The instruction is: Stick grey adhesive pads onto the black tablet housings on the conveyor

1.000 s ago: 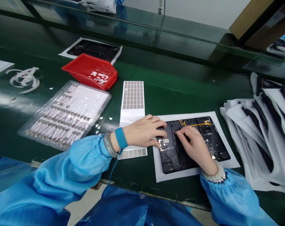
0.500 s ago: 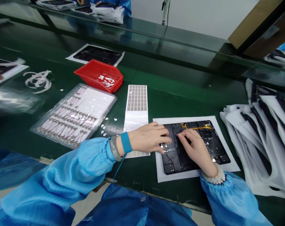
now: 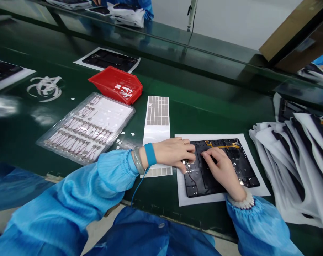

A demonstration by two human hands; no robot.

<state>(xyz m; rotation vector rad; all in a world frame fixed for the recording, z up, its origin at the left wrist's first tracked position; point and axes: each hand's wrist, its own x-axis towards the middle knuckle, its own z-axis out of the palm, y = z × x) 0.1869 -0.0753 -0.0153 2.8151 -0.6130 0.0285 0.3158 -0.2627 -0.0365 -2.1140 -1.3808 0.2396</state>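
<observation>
A black tablet housing with an orange flex cable lies on a white foam sheet in front of me. My left hand rests over its left edge, fingers bent and thumb apart, beside a small circuit board. A thin dark wire runs down from that board. Over the middle of the housing, my right hand has thumb and forefinger pinched together. Whatever lies between those fingertips is too small or hidden to make out. A strip of grey square stickers passes partly under my left wrist.
Left of the strip lies a clear tray of small wired parts. Behind it stands a red bin with white bits. Foam-wrapped housings are stacked at right. Another housing and curled white strips lie farther back.
The view has shifted slightly. Both my hands stay almost in place on the housing. At the far left, another person's hand has gone out of view, leaving a housing on its sheet.
</observation>
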